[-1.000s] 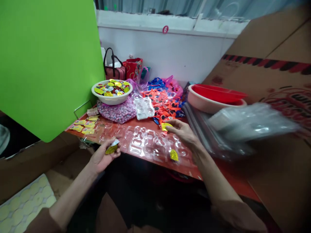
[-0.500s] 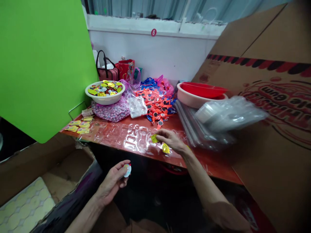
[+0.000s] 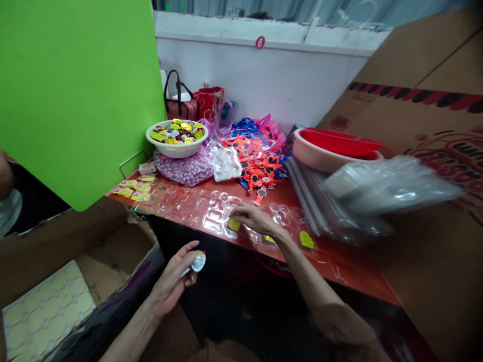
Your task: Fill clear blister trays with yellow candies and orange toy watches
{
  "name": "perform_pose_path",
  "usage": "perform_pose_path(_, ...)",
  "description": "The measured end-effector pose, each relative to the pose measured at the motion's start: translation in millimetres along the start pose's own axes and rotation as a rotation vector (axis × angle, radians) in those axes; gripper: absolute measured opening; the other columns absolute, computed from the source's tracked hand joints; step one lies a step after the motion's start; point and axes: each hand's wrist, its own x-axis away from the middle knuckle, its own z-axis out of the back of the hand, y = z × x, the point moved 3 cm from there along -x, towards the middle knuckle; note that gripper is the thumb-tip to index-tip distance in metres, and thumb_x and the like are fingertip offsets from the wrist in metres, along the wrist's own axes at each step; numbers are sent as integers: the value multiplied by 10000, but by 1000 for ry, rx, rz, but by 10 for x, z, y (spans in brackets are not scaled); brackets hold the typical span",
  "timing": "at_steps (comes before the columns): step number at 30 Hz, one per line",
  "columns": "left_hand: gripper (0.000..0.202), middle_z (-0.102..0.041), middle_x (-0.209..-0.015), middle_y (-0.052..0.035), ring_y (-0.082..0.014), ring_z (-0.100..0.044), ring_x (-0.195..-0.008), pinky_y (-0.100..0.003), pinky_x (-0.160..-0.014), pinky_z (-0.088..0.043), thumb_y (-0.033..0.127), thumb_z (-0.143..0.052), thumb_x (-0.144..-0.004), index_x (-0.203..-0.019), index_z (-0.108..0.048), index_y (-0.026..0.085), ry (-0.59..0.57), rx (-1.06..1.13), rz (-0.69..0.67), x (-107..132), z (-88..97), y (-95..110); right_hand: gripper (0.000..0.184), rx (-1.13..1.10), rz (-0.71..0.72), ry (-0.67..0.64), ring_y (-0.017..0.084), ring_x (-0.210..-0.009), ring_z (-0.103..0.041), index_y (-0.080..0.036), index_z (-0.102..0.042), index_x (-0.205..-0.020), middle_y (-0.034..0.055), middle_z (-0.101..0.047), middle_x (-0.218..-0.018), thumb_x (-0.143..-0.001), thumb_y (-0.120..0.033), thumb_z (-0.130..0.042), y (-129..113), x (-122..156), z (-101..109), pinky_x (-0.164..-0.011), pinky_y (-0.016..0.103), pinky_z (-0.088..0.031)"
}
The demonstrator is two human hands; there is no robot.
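Note:
My left hand (image 3: 175, 276), in front of the table edge, grips a few small round toy discs (image 3: 198, 261), white and pale blue with a red tip; how many is hidden by the fingers. Over the row of clear plastic blister trays (image 3: 188, 201), my right hand (image 3: 254, 219) pinches a yellow toy piece (image 3: 234, 224) at a tray's cavity. Another yellow piece (image 3: 269, 239) sits in the tray under my right wrist, partly covered. Farther right, a third yellow piece (image 3: 307, 240) lies in a tray.
A white basin (image 3: 177, 150) of yellow and silver toys stands on a bag of small balls (image 3: 184, 168). Orange toy watches (image 3: 256, 161) are heaped mid-table. Plastic bags (image 3: 392, 186) and a red basin (image 3: 339, 141) are right; an open carton (image 3: 109, 241) is lower left.
My right hand has moved left and down along the trays with the yellow piece. My left hand has turned its discs slightly. The view has shifted, uncovering the rightmost yellow piece.

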Motion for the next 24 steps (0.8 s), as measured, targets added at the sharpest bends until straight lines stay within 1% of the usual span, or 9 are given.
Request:
perform_pose_path(3,668,-565,-852,15,-23,-389,-528,-163,-451,-237,426,-837,-727,-1272,-528,193,4,3,-48,-60,-54,29,178,168,-49,137,137,-788,-572,-178,-697,-1018,72,-614,-1044,-877,-256,-622,-88,1,-42,-731,276,-454)
perform_pose_path(6,648,-555,-824,28,-19,-382,-519,-158,-441,-215,418,-858,-705,-1228,-548,195,3,-6,-123,-108,-152,103,171,86,-62,250,133,-753,-568,-162,-688,-988,58,-633,-948,-911,-287,-600,-381,47,-113,-694,265,-454)
perform_pose_path(9,615,-550,-795,34,-19,-381,-528,-153,-451,-211,379,-865,-707,-1213,-568,194,-12,5,-188,-127,-257,192,307,-133,-15,93,142,-782,-607,-181,-666,-1134,40,-670,-910,-935,-408,-609,-806,111,-269,-690,253,-493)
perform_pose_path(12,581,-570,-803,22,-21,-396,-535,-153,-465,-234,399,-867,-702,-1173,-600,187,-44,104,-125,-130,-292,220,519,-156,182,-54,169,-1021,-625,-255,-580,-1339,70,-633,-1211,-873,-450,-701,-1162,185,-432,-875,288,-527)
perform_pose_path(14,610,-561,-779,30,-26,-409,-532,-154,-462,-242,422,-908,-634,-1115,-622,179,-42,209,-34,-132,-257,193,507,-91,336,-72,185,-1190,-567,-291,-568,-1360,78,-559,-1359,-883,-413,-692,-1264,214,-530,-997,313,-490)
perform_pose_path(16,621,-536,-726,46,-33,-420,-523,-152,-451,-234,406,-947,-564,-1047,-635,171,-27,289,25,-138,-199,156,388,5,426,-35,176,-1158,-576,-288,-597,-1324,76,-604,-1299,-942,-353,-620,-1258,197,-613,-967,312,-495)
perform_pose_path(18,547,-559,-725,30,-42,-442,-526,-152,-444,-229,376,-938,-591,-990,-637,155,-30,312,31,-150,-148,131,239,92,430,37,165,-987,-609,-251,-677,-1179,63,-683,-1074,-984,-309,-552,-1181,116,-658,-850,292,-502)
perform_pose_path(21,379,-631,-801,-28,-57,-476,-535,-157,-441,-260,376,-812,-775,-1007,-631,138,-18,364,28,-180,-85,131,219,78,225,211,149,-788,-586,-185,-708,-906,45,-662,-832,-984,-295,-534,-977,-123,-603,-712,269,-466)
perform_pose_path(24,301,-657,-835,-58,-89,-533,-562,-182,-468,-358,403,-640,-914,-1056,-622,138,24,493,77,-210,-7,152,214,-97,-34,311,138,-697,-570,-163,-672,-842,29,-637,-775,-935,-311,-549,-744,-405,-515,-634,256,-444)
